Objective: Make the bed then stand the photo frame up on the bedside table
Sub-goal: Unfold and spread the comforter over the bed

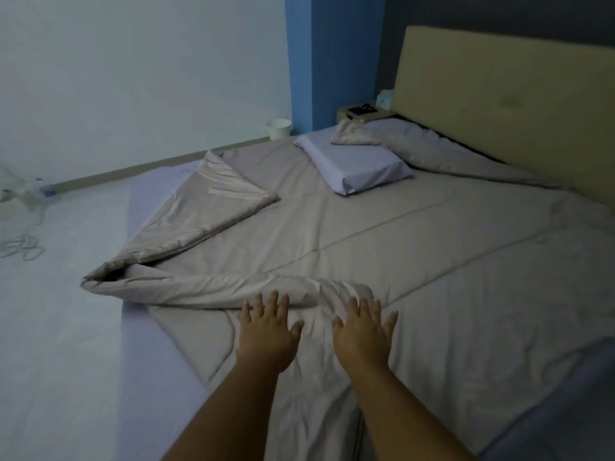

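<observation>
Standing far beyond left hand [266,334] and right hand [364,334], white bin [279,128] hides its contents; both hands lie spread flat on rumpled beige quilt [366,234].

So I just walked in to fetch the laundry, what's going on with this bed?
A person is making the bed. Their left hand and right hand rest open and flat on the beige quilted comforter near its rumpled foot edge. The comforter lies askew, its left corner folded back and another draped onto the lavender pillow. A dark object lies on the pale bedside table.
</observation>
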